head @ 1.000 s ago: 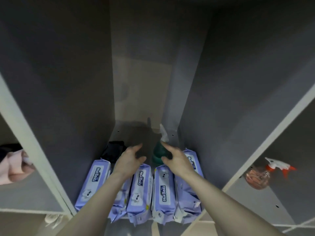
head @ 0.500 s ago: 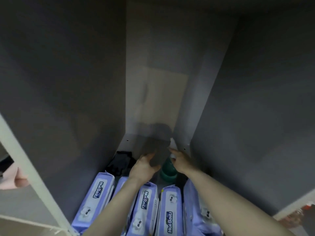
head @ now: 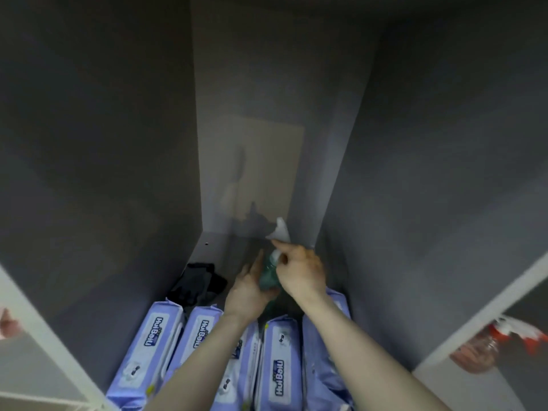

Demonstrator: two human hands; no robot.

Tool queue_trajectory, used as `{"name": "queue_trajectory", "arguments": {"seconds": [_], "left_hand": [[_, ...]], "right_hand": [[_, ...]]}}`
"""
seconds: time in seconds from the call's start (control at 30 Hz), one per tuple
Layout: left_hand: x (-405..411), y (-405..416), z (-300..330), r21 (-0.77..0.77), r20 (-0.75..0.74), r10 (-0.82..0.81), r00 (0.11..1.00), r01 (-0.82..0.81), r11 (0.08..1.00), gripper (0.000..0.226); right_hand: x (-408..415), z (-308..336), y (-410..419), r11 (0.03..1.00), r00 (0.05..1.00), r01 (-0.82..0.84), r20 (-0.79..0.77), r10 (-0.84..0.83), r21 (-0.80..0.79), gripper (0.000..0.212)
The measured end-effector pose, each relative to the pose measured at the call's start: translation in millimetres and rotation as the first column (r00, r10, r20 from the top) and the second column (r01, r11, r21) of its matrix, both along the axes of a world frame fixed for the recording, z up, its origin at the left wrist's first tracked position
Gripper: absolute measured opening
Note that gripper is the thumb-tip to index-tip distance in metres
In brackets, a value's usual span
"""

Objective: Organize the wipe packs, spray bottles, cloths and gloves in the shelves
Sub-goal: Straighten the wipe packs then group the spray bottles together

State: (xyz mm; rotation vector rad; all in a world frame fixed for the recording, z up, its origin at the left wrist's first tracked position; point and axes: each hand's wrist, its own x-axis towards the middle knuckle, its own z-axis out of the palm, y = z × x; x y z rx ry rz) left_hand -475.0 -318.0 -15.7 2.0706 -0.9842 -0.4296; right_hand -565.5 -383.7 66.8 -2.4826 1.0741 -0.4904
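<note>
I count five lilac plastic wipe packs (head: 148, 348) standing in a row, two spray bottles, one green with a white trigger (head: 269, 274), one orange-red (head: 477, 351), and one crumpled black cloth (head: 197, 284) behind the packs.

wipe packs (head: 275, 363) in front, gloves (head: 197, 283) behind left, spray bottle (head: 271, 269) behind right
</note>
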Motion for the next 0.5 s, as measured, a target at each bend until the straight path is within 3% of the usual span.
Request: {"name": "queue_trajectory", "arguments": {"seconds": [0.07,0.17,0.3,0.4,0.5], "left_hand": [[-13,9,10,-0.034,0.048,0.026,0.999,-0.024,0.999,0.090],[-37,31,19,0.035,0.114,0.021,0.993,-0.025,0.999,0.069],[-60,62,13,0.033,0.002,0.001,1.000,-0.001,0.999,0.055],[-75,80,9,0.051,0.006,-0.003,1.000,0.003,0.999,0.059],[-87,96,8,0.001,0.011,0.019,1.000,-0.019,1.000,0.064]], "right_hand": [[-16,13,15,0.999,1.000,-0.029,0.007,0.029,-0.013,0.048],[-40,16,33,0.996,0.997,-0.082,0.018,0.082,0.026,0.051],[-69,10,54,0.962,0.969,-0.233,0.122,0.217,0.144,0.071],[-85,5,66,0.949,0.965,-0.243,0.147,0.216,0.200,0.085],[-101,-5,72,0.938,0.969,-0.215,0.178,0.171,0.270,0.081]]}}
